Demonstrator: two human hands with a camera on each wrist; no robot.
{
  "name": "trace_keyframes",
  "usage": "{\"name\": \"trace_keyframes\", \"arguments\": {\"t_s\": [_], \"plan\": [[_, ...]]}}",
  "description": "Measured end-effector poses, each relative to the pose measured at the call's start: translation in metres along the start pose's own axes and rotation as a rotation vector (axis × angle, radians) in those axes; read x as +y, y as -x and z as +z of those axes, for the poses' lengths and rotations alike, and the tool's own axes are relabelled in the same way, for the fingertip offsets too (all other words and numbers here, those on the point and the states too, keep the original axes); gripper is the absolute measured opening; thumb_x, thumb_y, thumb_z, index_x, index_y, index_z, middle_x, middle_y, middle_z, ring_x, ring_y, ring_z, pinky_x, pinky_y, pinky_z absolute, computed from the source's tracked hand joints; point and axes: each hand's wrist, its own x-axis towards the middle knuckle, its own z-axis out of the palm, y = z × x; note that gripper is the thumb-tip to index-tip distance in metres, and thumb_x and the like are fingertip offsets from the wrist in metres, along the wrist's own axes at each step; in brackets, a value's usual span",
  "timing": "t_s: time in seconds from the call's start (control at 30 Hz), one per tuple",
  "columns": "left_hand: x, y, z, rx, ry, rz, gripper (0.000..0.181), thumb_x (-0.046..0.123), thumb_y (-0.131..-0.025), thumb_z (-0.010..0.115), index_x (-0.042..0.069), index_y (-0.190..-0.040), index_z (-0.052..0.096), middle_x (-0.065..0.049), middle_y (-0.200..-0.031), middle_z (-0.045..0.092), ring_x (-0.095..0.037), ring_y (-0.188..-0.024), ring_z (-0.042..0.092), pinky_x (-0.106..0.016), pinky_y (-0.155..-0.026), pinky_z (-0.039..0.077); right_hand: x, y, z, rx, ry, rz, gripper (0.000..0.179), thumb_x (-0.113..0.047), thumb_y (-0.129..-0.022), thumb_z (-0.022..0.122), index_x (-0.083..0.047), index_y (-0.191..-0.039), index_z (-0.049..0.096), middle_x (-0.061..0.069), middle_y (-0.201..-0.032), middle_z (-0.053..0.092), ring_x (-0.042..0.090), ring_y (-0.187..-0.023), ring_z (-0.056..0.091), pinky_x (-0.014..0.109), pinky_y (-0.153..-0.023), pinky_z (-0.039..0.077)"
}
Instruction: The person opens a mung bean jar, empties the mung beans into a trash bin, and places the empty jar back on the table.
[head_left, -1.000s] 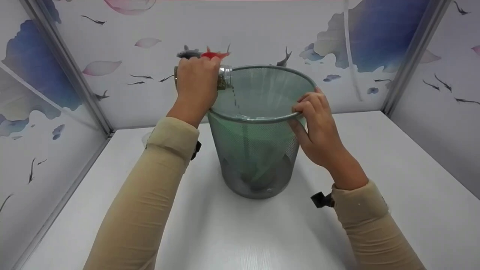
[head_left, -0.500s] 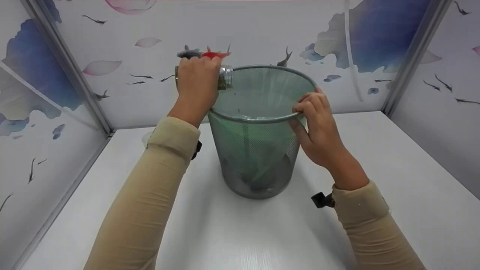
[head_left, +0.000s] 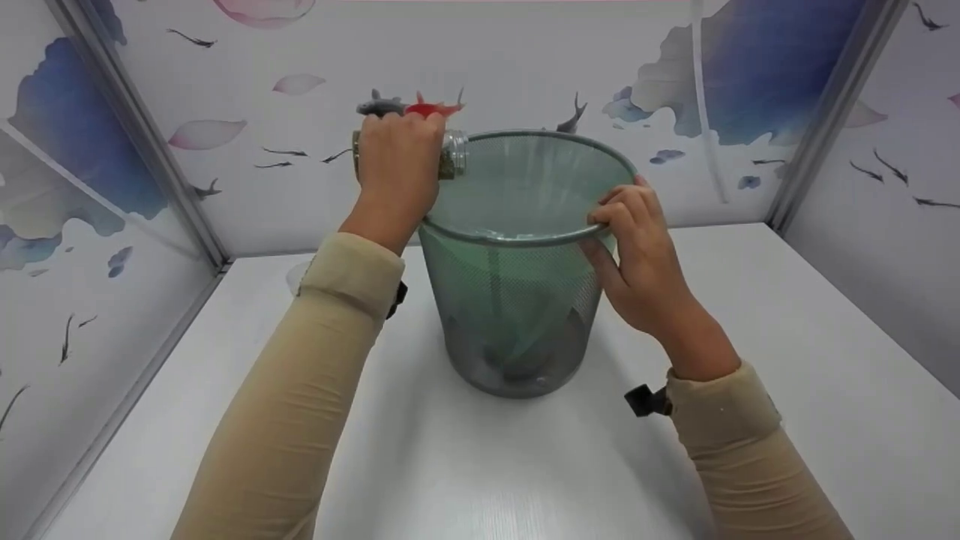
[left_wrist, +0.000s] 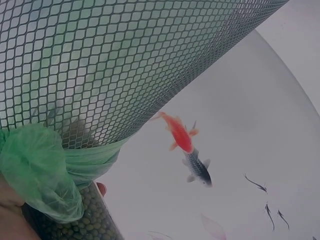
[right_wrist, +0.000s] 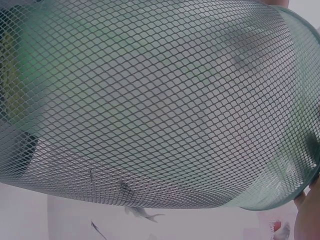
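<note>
My left hand (head_left: pixel 397 169) grips a clear jar (head_left: pixel 454 156) of small green beans, which look like mung beans. Held nearly on its side, the jar has its mouth at the left rim of a mesh waste bin (head_left: pixel 517 322). A thin green bin bag (head_left: pixel 540 184) lines the bin and folds over its rim. Beans (left_wrist: pixel 90 220) show through the jar wall in the left wrist view, beside the bunched bag edge. With bent fingers over the rim and thumb outside, my right hand (head_left: pixel 637 255) holds the bin's right side. The bin stands upright.
The bin stands on a white table (head_left: pixel 480 465) with printed panels (head_left: pixel 510 60) at the back and sides. Partly hidden behind the left sleeve is a round translucent thing (head_left: pixel 295 279), too faint to identify.
One second ago a line of beans fell from the jar into the bin; half a second ago only a few were falling. Now none is seen falling. Both hands keep their places.
</note>
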Motion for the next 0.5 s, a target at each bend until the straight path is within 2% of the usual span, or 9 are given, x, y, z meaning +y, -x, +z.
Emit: {"name": "trace_keyframes", "arguments": {"t_s": [0.5], "plan": [[0.0011, 0.0007, 0.0009, 0.016, 0.030, 0.006, 0.031, 0.010, -0.103, 0.069, 0.001, -0.134, 0.068, -0.021, -0.128, 0.073, -0.040, -0.106, 0.069, -0.048, -0.095, 0.055, 0.0012, 0.0004, 0.0008, 0.016, -0.009, -0.008, 0.013, -0.012, -0.107, 0.061, -0.001, -0.112, 0.057, 0.019, -0.111, 0.055, 0.040, -0.118, 0.050, 0.066, -0.126, 0.018]]}}
